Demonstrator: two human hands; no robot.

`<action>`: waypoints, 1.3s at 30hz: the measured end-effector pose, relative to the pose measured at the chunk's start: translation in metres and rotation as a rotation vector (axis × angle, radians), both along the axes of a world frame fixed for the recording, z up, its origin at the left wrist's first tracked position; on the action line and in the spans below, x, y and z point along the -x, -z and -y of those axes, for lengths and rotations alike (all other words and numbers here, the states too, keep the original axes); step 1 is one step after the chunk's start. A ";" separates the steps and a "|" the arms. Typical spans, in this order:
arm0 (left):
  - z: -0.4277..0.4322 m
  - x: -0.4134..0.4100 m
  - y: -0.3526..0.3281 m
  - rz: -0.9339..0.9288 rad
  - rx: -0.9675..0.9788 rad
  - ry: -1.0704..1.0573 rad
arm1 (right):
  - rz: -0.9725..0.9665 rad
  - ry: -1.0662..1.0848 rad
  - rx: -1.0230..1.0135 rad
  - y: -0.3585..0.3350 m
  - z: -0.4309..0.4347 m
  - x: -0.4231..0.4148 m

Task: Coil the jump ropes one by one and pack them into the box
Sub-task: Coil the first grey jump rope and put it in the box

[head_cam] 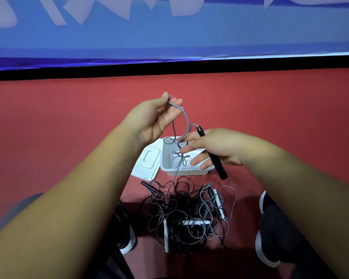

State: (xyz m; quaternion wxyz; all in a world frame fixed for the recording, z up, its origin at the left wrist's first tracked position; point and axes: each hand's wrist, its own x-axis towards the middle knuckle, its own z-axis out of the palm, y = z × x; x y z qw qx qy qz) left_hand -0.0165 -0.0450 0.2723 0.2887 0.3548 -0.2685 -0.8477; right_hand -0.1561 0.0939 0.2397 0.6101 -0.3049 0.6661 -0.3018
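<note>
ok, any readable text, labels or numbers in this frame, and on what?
None legible.
Blue banner: large white characters, cropped at the top of the frame and blurred, unreadable.
White box, lid, black handle, grey rope: no markings visible.

So the floor (58, 117) is a flat matte red and takes up the whole middle of the view. Along its far edge runs a black strip (169, 70), and right above that there's a big blue banner (169, 43) with pale, blurry letters (187, 7) cut off at the top, can't read them. Lighting's soft and even, with a darker shadow patch (244, 208) on the floor down near the bottom.
</note>
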 end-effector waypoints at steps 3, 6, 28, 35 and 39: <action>0.008 -0.005 0.000 -0.043 -0.045 -0.090 | 0.011 -0.014 0.067 0.001 -0.001 -0.009; 0.013 -0.010 0.001 -0.037 -0.048 -0.141 | -0.036 -0.028 0.137 0.001 0.000 -0.015; -0.025 -0.002 0.025 0.536 0.585 0.960 | 0.684 0.853 0.405 -0.045 0.010 0.055; -0.031 -0.008 0.044 0.891 0.925 1.247 | 0.754 1.024 0.459 -0.045 0.002 0.071; -0.029 -0.006 0.044 0.786 0.811 1.135 | 0.561 0.979 0.328 -0.037 0.006 0.070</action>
